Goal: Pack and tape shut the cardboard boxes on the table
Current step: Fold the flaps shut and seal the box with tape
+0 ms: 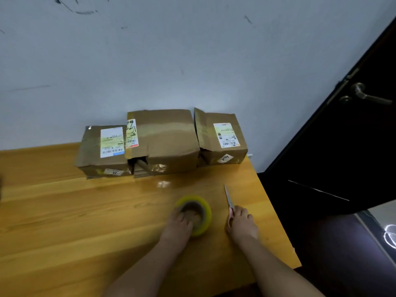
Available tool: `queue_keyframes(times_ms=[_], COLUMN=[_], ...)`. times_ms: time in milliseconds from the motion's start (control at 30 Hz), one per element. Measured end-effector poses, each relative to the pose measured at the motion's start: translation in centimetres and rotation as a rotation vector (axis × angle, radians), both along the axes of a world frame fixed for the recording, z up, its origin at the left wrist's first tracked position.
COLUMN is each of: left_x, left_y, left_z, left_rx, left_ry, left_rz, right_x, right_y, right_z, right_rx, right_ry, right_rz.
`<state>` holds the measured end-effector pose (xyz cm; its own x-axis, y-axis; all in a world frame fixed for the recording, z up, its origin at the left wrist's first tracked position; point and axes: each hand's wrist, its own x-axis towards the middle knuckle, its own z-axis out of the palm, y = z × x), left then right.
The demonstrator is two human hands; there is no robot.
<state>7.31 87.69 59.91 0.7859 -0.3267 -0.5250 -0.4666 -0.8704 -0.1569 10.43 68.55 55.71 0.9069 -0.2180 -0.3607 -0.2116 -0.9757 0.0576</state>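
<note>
The wooden table (64,211) ran out to its right edge at about 3 o'clock, where it dropped off beside a dark door (342,146) with a metal handle (368,94). Its far edge met a pale wall (192,50) marked with a few dark scuffs. A broad stretch of bare wood lay from 7 to 10 o'clock, and another band of open surface sat between the hands and the boxes.

Three cardboard boxes stood in a row against the wall at 12 o'clock, touching or nearly touching one another. The left box (102,151) carried a white shipping label on top. The middle box (165,142) was the largest, with a band of tape across its top and a torn gap at its front left corner. The right box (220,140) had a label on top and one flap standing up along its left side.

Both forearms reached in from 6 o'clock. The left hand (182,221) rested on a yellowish roll of tape (203,211) lying flat on the table, its fingers curled down into the roll's core. The right hand (241,221), just beside the roll toward 4 o'clock, gripped the pink handles of a pair of scissors (228,199) lying on the table, its fingers folded over them; the closed blades pointed toward 12 o'clock, well short of the boxes
</note>
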Motion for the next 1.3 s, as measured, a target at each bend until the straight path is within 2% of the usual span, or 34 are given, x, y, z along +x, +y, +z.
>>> queue_keyframes(times_ms=[167, 233, 367, 500, 567, 833, 1067, 1300], left_x=[0.4, 0.4, 0.0, -0.8, -1.3, -4.6, -9.5, -14.9], left_y=[-1.1, -1.5, -1.5, 0.4, 2.2, 10.2, 20.2, 31.8], left_z=[1.1, 2.0, 3.7, 3.5, 3.4, 3.9, 3.2, 3.8], left_rx=[0.074, 0.093, 0.045, -0.037, -0.053, -0.079, -0.117, -0.171], left_ry=[-0.006, 0.002, -0.027, -0.084, -0.111, -0.165, -0.173, -0.141], left_rz=[-0.072, -0.128, -0.104, 0.065, 0.112, 0.293, 0.433, 0.361], right_x=[0.5, 0.6, 1.2, 1.8, 1.7, 0.0, -3.2, -8.9], right_y=[-0.2, -0.5, -0.6, 0.6, 1.7, 9.7, 19.7, 32.4], right_z=[-0.2, 0.1, 0.6, 0.7, 0.9, 2.9, 4.6, 4.4], right_rx=[-0.019, 0.014, 0.263, 0.650, 0.758, 0.847, 0.786, 0.779], right_ry=[-0.005, 0.053, 0.138, 0.194, 0.215, 0.213, 0.183, 0.183], right_rz=[0.036, 0.047, -0.102, -0.278, -0.295, -0.167, -0.027, -0.004])
